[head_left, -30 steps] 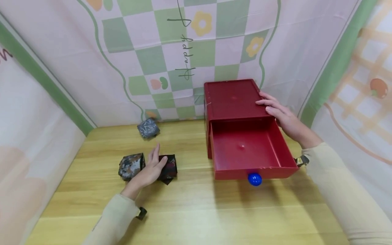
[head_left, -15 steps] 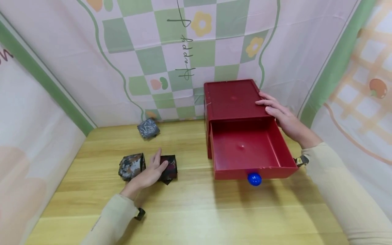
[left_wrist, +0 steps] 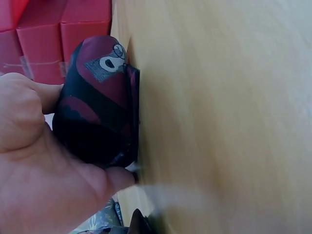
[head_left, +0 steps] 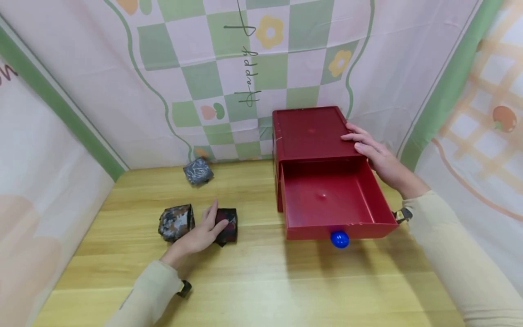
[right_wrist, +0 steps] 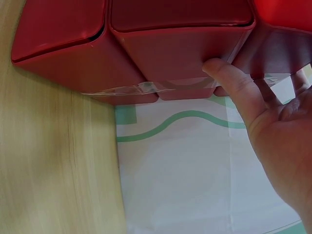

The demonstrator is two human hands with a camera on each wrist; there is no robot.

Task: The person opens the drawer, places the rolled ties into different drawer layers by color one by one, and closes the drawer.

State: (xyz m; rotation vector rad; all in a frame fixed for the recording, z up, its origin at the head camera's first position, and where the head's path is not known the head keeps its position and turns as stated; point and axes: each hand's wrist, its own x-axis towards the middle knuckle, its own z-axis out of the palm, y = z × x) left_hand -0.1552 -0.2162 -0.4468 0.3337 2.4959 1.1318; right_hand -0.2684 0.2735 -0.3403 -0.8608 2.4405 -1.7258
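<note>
In the head view my left hand [head_left: 199, 234] is at a dark folded cloth bundle [head_left: 229, 225] with a maroon pattern on the wooden table. The left wrist view has this cloth bundle [left_wrist: 95, 105] held between thumb and fingers, low against the tabletop. My right hand [head_left: 380, 156] rests on the right top edge of a red drawer cabinet [head_left: 310, 131]. One digit lies against the cabinet's side in the right wrist view, the other fingers partly hidden. The cabinet's top drawer [head_left: 327, 200] is pulled out, nothing lying in it, with a blue knob [head_left: 340, 239] in front.
Left of my left hand lies a brown-and-grey patterned cloth bundle [head_left: 175, 222]. A smaller grey patterned bundle [head_left: 198, 171] sits farther back near the wall. Patterned fabric [head_left: 245, 81] hangs behind and at both sides. Clear tape [right_wrist: 146, 87] runs along the cabinet's side.
My left hand has shifted slightly to the right against the maroon-patterned bundle, which has moved and turned a little. The right hand, cabinet and drawer have stayed in place.
</note>
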